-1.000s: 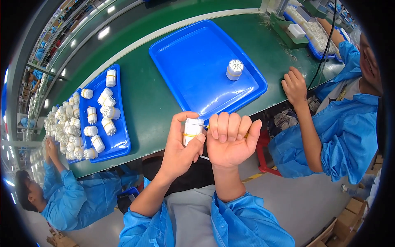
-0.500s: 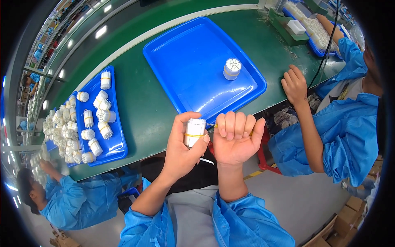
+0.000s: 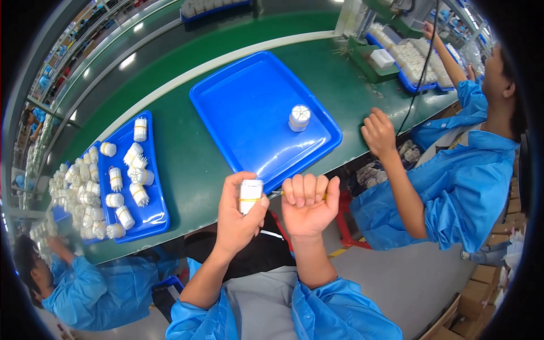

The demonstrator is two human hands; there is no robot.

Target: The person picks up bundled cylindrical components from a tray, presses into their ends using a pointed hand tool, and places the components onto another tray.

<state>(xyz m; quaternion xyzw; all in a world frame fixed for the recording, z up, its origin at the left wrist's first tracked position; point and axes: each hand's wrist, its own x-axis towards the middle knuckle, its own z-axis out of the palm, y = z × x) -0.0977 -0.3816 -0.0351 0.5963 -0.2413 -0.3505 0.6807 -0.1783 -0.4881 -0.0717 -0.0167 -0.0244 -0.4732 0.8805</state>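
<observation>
My left hand point(image 3: 237, 218) is closed round a white bundle point(image 3: 251, 190) of short pieces, bound with a yellow band and held upright between thumb and fingers. Beside it, my right hand point(image 3: 309, 208) has its fingers curled over a thin tool with a yellow part point(image 3: 324, 196). One thin end points toward the bundle; the rest is hidden in the fist, and its exact kind cannot be made out. Beyond both hands lies a large blue tray point(image 3: 226, 122). A single banded white bundle point(image 3: 299, 118) stands in its right part.
At left, a second blue tray point(image 3: 156, 195) holds several banded white bundles, with a heap point(image 3: 79, 190) beyond. A co-worker's hand point(image 3: 378, 131) rests by the green table's point(image 3: 181, 141) right edge. A green fixture point(image 3: 371, 61) and a black cable point(image 3: 422, 79) are at far right.
The view has shifted, so the trays and my hands appear lower and a little further left. Both hands keep their holds, side by side, and the standing bundle stays in the large tray.
</observation>
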